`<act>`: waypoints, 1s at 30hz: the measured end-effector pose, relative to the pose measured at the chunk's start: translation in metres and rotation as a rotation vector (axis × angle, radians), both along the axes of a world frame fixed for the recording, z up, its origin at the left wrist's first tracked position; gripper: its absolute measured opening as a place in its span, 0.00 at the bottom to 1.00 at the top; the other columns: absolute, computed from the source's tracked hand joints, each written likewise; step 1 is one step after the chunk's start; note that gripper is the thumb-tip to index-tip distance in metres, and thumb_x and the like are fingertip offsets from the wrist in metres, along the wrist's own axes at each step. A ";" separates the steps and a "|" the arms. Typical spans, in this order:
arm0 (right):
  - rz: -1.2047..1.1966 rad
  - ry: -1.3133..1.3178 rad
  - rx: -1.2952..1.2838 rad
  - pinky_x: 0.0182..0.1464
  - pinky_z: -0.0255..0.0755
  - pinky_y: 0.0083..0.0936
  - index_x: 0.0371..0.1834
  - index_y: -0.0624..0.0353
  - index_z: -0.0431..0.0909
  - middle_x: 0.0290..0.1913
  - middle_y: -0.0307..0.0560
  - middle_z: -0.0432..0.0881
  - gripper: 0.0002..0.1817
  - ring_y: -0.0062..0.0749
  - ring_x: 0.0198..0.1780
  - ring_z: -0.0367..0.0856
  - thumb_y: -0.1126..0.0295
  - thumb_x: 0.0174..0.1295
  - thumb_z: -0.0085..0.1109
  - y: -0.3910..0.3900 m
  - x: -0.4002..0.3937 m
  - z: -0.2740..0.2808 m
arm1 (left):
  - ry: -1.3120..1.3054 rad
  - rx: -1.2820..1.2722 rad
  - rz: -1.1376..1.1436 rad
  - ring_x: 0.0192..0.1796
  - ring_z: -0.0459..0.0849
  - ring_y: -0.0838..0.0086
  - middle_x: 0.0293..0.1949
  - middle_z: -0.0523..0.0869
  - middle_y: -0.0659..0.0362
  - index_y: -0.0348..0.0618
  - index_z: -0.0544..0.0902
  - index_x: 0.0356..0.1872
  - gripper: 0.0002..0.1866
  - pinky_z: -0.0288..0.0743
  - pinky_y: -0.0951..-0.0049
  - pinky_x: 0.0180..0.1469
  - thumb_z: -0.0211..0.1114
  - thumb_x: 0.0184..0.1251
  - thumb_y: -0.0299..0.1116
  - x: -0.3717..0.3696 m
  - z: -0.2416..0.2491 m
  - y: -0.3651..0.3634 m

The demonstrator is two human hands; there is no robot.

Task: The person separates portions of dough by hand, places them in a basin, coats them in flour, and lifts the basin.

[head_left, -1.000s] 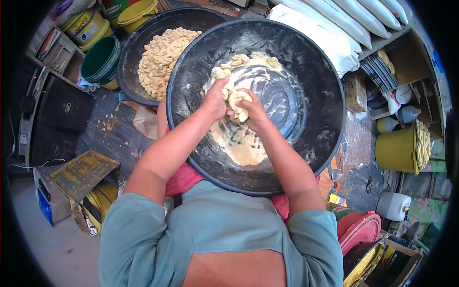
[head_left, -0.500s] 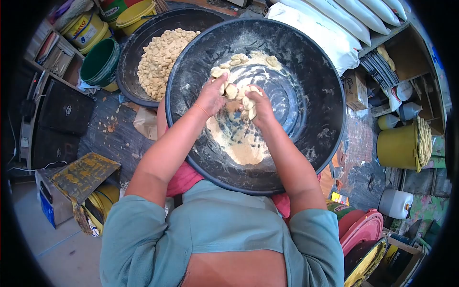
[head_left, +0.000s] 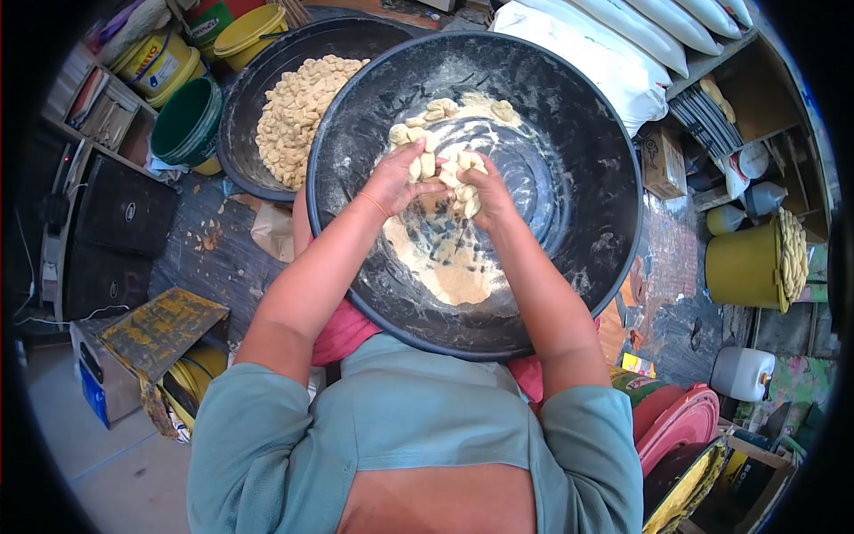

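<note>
A large black basin (head_left: 596, 178) sits over my lap, its inside smeared with pale powder (head_left: 458, 280). Above its middle, my left hand (head_left: 397, 178) is closed around pale, lumpy pieces that look like dough (head_left: 426, 165); a thin orange band circles that wrist. Close beside it, my right hand (head_left: 489, 198) grips a cluster of similar pieces (head_left: 464, 182), thumb on top. The fingers of both hands nearly meet, and some are hidden behind the pieces. A few more pale pieces (head_left: 439, 109) lie on the basin's far inner side.
A second black tub (head_left: 233, 133) with a heap of pale pieces (head_left: 302, 116) stands at the left. Nearby are a green bucket (head_left: 182, 125) and yellow buckets (head_left: 252, 34). White sacks (head_left: 592, 58) lie behind the basin. At right stands a yellow bucket (head_left: 743, 267) with pale pieces at its mouth.
My hands have shifted slightly, and the fingers have turned around the pieces. The left fingers now reach closer to the right-hand cluster. Both hands still hold pieces.
</note>
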State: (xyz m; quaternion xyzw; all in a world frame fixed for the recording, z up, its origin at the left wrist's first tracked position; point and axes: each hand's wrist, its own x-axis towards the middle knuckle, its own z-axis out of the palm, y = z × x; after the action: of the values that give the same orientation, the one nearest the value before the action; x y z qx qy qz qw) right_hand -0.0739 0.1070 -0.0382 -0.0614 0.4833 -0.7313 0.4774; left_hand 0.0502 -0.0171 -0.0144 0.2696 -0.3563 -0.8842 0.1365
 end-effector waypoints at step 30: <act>0.043 -0.048 -0.016 0.33 0.83 0.38 0.59 0.59 0.63 0.47 0.52 0.76 0.25 0.39 0.43 0.81 0.79 0.56 0.48 0.001 0.000 -0.005 | -0.349 -0.402 -0.088 0.50 0.76 0.72 0.39 0.74 0.59 0.40 0.76 0.56 0.25 0.72 0.72 0.51 0.55 0.71 0.51 -0.002 -0.006 -0.006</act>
State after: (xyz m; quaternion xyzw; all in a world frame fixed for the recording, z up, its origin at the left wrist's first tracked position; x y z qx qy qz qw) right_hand -0.0740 0.1079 -0.0431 -0.0580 0.4645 -0.7259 0.5040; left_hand 0.0479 -0.0231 -0.0202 0.3695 -0.5543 -0.7410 0.0853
